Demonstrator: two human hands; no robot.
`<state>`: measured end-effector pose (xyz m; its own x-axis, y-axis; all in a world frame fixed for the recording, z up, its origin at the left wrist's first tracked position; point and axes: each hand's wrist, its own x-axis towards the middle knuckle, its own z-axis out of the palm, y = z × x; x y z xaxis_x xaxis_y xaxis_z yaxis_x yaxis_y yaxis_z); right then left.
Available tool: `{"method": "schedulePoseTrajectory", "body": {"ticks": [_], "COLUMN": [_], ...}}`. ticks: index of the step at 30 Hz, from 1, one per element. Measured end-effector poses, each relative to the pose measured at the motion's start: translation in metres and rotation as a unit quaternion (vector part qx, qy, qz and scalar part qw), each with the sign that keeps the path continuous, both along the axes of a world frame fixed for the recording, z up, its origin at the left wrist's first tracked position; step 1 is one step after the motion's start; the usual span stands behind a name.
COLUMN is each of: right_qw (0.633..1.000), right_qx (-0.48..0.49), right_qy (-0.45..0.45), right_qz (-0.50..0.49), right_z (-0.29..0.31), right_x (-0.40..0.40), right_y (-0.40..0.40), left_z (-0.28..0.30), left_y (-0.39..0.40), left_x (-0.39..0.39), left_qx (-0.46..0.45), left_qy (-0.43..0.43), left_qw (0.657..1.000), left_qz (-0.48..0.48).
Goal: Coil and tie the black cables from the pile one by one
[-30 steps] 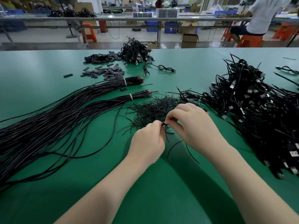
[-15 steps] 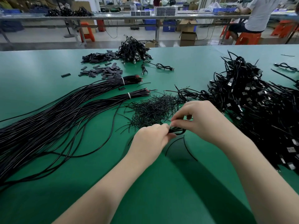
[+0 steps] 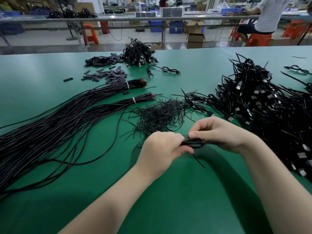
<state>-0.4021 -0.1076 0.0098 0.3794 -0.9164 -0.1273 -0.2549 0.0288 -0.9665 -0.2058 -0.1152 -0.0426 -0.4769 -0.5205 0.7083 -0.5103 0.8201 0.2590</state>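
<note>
A small coiled black cable lies flat between my two hands above the green table. My left hand grips its left end with curled fingers. My right hand pinches its right part between thumb and fingers. A thin black tie end hangs down from the coil. A big pile of black USB cables lies to the right. Loose black wire ties lie in a heap just beyond my hands.
Two long bundles of black wires with white bands stretch across the left of the table. Flat black sleeve pieces and a heap of tied cables lie at the far edge. A seated person is at the back right.
The coil has turned from upright between my fingertips to lying flat. My hands have drawn slightly apart, the right hand shifting right, and the loose tie ends now hang shorter.
</note>
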Motion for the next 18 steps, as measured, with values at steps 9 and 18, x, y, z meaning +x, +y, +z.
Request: {"method": "schedulePoseTrajectory", "body": {"ticks": [9, 18], "right_qw": [0.971, 0.972], "right_qx": [-0.134, -0.104], "right_qy": [-0.072, -0.045], "right_qz": [-0.187, -0.206], "right_z": [-0.026, -0.028], "right_x": [0.072, 0.071], "right_y": [-0.007, -0.007], "left_z": [-0.005, -0.010], "left_y": [-0.006, -0.015], "left_x": [0.001, 0.002], "left_qx": [0.352, 0.355], "left_qy": [0.374, 0.370], "left_qw": [0.852, 0.853], "left_qz": [0.096, 0.100]}}
